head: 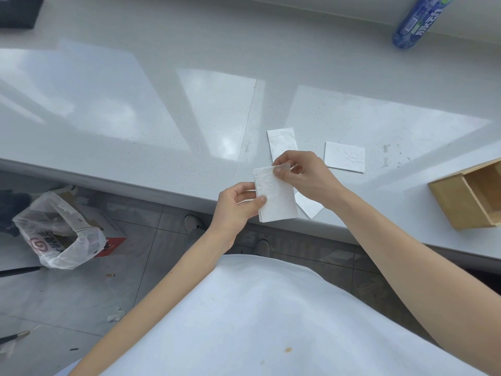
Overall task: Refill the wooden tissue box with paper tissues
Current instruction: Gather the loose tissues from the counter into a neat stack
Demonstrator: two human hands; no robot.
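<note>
Folded white paper tissue (276,198): pinched by left hand (238,204) and right hand (303,176) over counter edge; open light wooden tissue box (470,196) well apart, apparently unfilled; 2 tissues lie loose.

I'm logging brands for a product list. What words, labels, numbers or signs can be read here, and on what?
Blue bottle: white characters on the label, too blurred and tilted to read.
Plastic bag: a red round logo and dark print, not legible.
Wooden tissue box, tissues, counter: no text.
</note>
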